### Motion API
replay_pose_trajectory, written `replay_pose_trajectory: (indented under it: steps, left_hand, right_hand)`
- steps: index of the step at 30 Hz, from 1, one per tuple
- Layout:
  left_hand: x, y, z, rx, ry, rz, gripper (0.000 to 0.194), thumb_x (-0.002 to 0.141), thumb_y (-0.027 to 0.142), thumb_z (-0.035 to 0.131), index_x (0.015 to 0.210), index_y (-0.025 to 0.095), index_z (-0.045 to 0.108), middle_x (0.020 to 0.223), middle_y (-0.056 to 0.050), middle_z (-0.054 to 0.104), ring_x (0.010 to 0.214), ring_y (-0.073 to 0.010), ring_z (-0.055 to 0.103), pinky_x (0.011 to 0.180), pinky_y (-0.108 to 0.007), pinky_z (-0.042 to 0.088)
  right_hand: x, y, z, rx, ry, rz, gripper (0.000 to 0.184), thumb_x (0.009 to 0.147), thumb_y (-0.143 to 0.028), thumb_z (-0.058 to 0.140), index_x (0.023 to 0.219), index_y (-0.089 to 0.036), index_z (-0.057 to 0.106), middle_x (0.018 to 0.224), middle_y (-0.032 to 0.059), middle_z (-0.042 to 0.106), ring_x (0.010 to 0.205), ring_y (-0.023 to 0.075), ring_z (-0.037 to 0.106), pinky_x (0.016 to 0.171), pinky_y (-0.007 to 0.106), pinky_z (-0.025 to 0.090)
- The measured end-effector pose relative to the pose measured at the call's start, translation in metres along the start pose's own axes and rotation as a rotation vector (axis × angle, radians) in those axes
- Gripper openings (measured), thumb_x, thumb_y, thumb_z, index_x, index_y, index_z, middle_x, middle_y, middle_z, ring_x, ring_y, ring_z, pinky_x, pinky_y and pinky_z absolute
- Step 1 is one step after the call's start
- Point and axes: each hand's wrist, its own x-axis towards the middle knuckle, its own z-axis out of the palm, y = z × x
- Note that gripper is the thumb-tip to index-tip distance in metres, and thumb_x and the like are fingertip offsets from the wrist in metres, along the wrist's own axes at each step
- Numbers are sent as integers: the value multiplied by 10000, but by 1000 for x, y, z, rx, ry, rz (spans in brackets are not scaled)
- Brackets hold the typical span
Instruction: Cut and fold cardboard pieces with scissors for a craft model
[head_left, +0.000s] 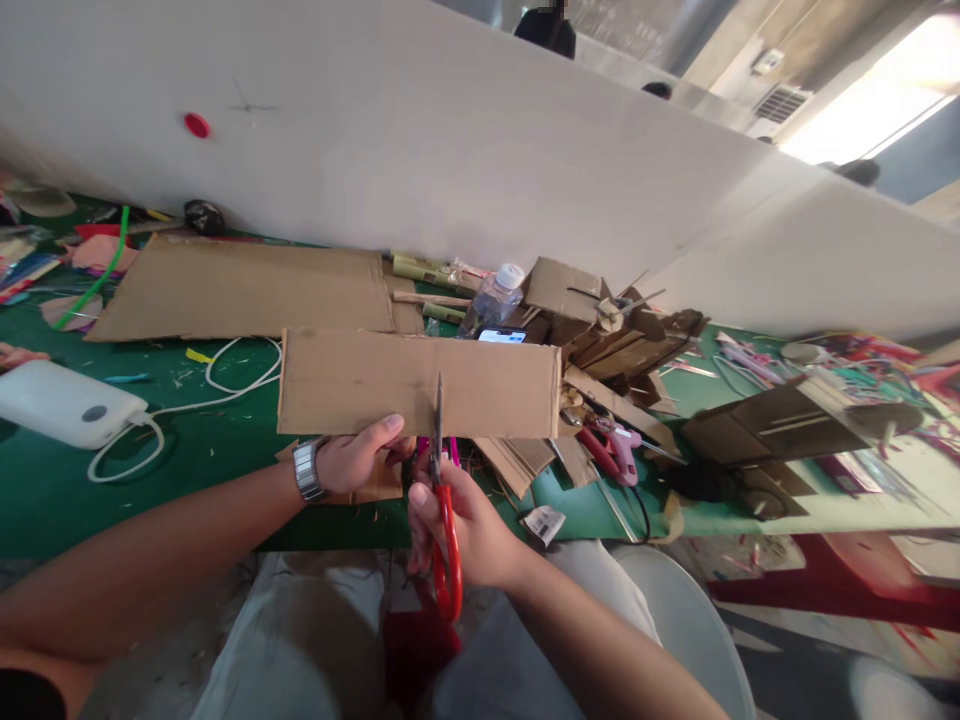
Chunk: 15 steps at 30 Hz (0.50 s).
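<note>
Two hands are busy above the near side of the green table (217,515). The left hand (352,462) pinches a cardboard strip (360,385) at its near edge, thumb on top, other fingers partly hidden beneath. The right hand's (476,525) fingers curl around red-handled scissors (444,500), their blade pointing far over the strip.

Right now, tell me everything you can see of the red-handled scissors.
The scissors have red, plastic-looking handles, gripped in the right hand. Seen nearly edge-on, they point away from the body. One slim, grey, metal-looking blade shows in front of the cardboard piece, crossing its lower edge; the other can't be made out.
</note>
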Motion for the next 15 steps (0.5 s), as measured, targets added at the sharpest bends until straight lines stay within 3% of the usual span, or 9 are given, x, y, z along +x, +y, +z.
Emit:
replay_pose_trajectory:
  steps: [6, 15]
  left_hand:
    - [0, 1, 0, 70, 21, 39, 634, 989, 716, 315, 652, 224, 532, 692, -40, 547, 704, -205, 486, 711, -381, 436]
    - [-1, -4, -1, 62, 10, 46, 640, 1012, 711, 309, 659, 224, 527, 709, -39, 558, 717, -206, 497, 720, -378, 454]
  right_hand:
    - [-1, -1, 1, 37, -41, -15, 530, 923, -663, 775, 1002, -254, 448, 616, -115, 565, 425, 97, 593, 452, 229, 580]
    - [-5, -6, 0, 22, -58, 21, 611, 915, -802, 672, 1044, -256, 428, 574, -122, 554, 421, 109, 601, 428, 213, 554]
